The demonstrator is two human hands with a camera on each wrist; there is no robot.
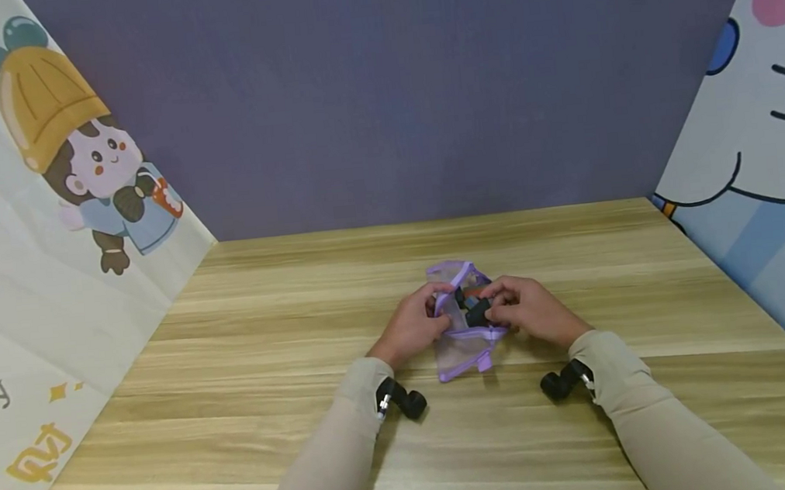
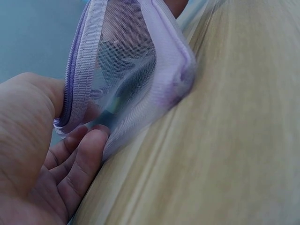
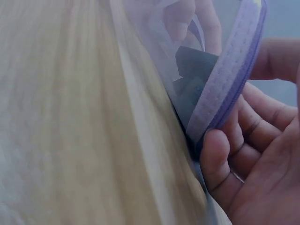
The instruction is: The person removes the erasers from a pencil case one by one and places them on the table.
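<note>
A purple mesh zipper pouch lies on the wooden table with its mouth spread open between my two hands. My left hand grips the pouch's left edge; in the left wrist view its thumb and fingers hold the zipper band. On the opposite side, my right hand pinches the right edge, and the right wrist view shows the zipper band between thumb and fingers. Inside the pouch sit a black object and an orange-brown piece, partly hidden by mesh and fingers.
The wooden table runs back to a dark blue-grey panel. Printed cartoon sheets stand at the left and right. A black wrist camera is strapped at the left cuff, another camera at the right.
</note>
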